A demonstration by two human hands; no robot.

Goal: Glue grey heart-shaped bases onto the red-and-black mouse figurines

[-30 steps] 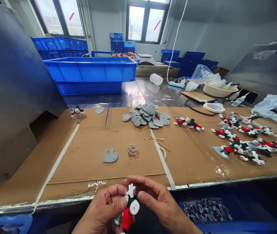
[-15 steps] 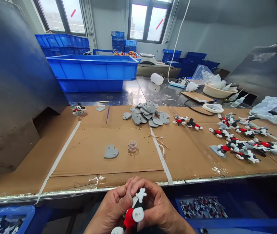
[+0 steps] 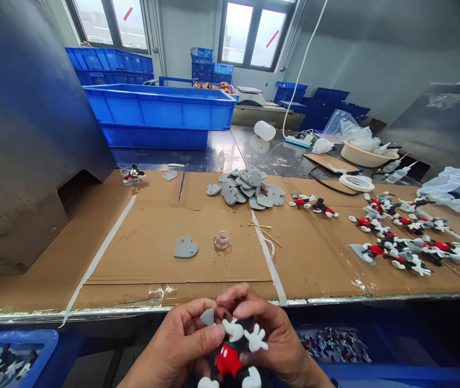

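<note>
Half a second earlier, the figurine [image 3: 228, 360] was tipped so that a pale foot sole with a hole faced the camera; now it has been turned, and its red shorts with two white buttons, white muzzle and splayed white glove show instead. A grey, tapering tip [image 3: 207, 317] has also come into view beside the left thumb. The left hand [image 3: 187, 337] is clamped on the figurine, its thumb pressed by the muzzle, and the right hand [image 3: 274, 323] closes around the other side. Both hold it just off the near edge of the surface [image 3: 144, 237]. The heart-shaped plate [image 3: 186, 248] lies where it did, flat, smooth and matt grey, with small round knobs.

The surface is covered in brown, creased cardboard with pale tape strips. A small round jar [image 3: 221, 241] of clear, glossy material stands near the plate, dark specks around it. Farther back, thin grey pieces [image 3: 248, 188] overlap in a loose heap.
</note>
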